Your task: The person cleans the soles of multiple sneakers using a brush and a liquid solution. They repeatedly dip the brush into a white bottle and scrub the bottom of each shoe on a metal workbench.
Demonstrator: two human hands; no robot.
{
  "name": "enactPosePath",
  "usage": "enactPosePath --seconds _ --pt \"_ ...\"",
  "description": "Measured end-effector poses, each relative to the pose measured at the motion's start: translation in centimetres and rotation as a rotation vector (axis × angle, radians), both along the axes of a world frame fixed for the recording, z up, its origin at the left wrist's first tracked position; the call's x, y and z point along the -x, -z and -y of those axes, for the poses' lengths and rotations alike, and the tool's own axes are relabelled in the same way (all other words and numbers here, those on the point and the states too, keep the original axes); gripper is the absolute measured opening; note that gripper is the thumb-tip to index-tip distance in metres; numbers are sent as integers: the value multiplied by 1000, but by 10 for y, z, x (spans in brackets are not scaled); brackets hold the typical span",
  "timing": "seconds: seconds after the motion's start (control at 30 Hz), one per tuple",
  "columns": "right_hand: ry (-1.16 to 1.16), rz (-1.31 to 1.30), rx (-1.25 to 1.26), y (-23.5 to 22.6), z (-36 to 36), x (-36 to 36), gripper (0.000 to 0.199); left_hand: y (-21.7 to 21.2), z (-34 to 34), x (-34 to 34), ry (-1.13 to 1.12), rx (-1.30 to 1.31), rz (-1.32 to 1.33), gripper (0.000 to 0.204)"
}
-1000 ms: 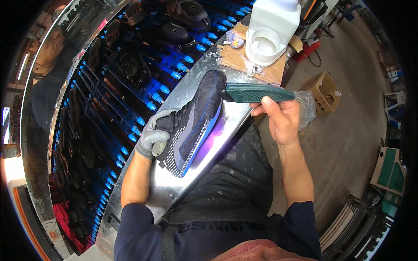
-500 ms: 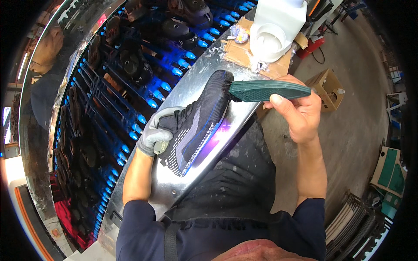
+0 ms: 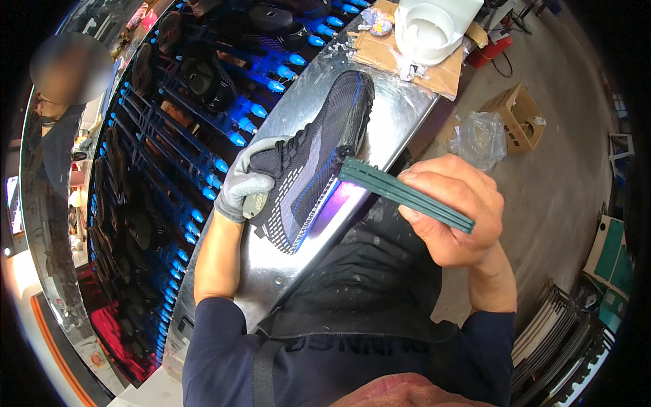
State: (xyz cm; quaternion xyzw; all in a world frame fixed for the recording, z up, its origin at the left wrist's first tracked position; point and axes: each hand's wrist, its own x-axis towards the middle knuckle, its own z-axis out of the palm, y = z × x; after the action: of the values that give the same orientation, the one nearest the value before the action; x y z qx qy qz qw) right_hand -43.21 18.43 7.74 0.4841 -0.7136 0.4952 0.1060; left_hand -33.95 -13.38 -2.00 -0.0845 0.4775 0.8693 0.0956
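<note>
A black and grey knit shoe upper [image 3: 305, 166], stretched over a shoe last [image 3: 256, 203], lies tilted above the metal bench with its toe pointing away. My left hand [image 3: 245, 182], in a grey glove, grips it around the heel opening. Bare, my right hand [image 3: 464, 210] pinches a dark green brush [image 3: 413, 197] between thumb and fingers. The brush's far end is at the upper's lower right edge, around midfoot; its bristles are mostly hidden. Along the toe's lower edge runs a dark, shiny band [image 3: 359, 125].
On my left, a rack of blue-tipped rods [image 3: 220, 165] carries several dark uppers. The metal bench [image 3: 397, 115] has a white container [image 3: 427, 34] on cardboard [image 3: 380, 53] at its far end. An open carton [image 3: 519, 122] and clear plastic bag [image 3: 478, 139] are on the floor.
The brush has moved from the toe tip down along the upper's edge toward midfoot, tilting downward to the right. My right hand has come nearer. The upper's toe has shifted slightly away.
</note>
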Motion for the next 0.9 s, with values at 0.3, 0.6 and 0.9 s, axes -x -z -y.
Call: enactPosePath --seconds 0.3,0.6,0.9 --pt "76 289 399 90 10 -19 26 9 5 4 6 -107 -31 70" --pt "150 393 260 30 -3 3 18 9 3 7 35 -32 -71 70" --pt "155 -21 128 25 2 -25 22 -8 -8 11 75 -52 -11 75"
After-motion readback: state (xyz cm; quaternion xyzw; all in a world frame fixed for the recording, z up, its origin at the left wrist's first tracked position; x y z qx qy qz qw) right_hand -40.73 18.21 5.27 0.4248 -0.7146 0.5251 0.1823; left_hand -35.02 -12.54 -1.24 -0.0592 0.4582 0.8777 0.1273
